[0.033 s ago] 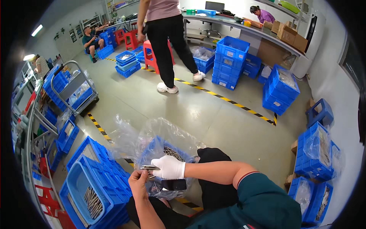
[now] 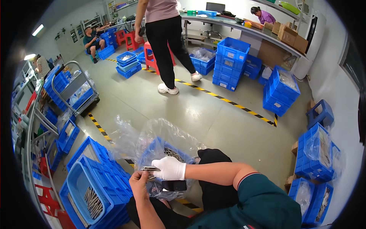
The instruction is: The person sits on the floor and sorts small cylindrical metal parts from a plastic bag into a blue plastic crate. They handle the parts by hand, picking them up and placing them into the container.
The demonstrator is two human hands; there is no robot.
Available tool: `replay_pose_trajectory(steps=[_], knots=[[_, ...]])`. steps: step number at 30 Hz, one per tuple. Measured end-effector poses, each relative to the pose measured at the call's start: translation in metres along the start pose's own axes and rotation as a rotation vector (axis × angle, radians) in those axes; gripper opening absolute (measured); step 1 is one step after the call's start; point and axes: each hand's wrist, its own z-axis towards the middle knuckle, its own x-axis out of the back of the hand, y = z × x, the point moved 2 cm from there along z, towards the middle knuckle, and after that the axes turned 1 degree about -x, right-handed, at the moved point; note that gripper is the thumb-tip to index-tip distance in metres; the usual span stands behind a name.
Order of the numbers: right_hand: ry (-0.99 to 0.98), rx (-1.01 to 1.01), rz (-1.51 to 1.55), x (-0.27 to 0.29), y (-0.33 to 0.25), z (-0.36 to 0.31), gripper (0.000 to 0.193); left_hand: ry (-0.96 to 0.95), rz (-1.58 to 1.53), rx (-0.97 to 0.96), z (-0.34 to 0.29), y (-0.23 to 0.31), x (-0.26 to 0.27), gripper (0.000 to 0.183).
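My bare left hand pinches the near end of slim, shiny metal rods, its thumb and fingertips closed. From the right, my white-gloved right hand is closed on the same rods. Their exact count is hard to make out. Below and just beyond my hands sits a blue bin lined with a clear plastic bag. More metal rods lie inside it. A small black object rests by the bin's near side, under my right hand; its kind cannot be told.
At my left, a light-blue tray of metal rods tops stacked blue crates. A loaded trolley stands farther left. Filled crates line the right wall. Ahead, a person is on foot near red stools and yellow-black floor tape.
The standing person's rear foot has shifted slightly left. My hands and the metal rods hold almost the same position.
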Motion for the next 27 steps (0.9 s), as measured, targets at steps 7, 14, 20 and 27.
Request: replay_pose_trajectory(steps=[7,14,20,27], knots=[[0.057,0.006,-0.042,-0.005,-0.001,-0.001,0.028,0.003,-0.051,0.017,-0.003,-0.001,-0.004,0.011],[0.03,-0.022,0.022,-0.006,0.002,-0.003,0.028,-0.056,-0.049,0.025,-0.001,-0.003,-0.005,0.012],[0.0,0.004,0.075,-0.016,0.003,0.013,0.032,0.011,-0.223,0.099,-0.004,0.005,0.004,0.017],[-0.081,-0.103,0.343,-0.005,0.004,0.005,0.026,-0.084,-0.287,0.208,0.004,-0.006,0.003,0.015]])
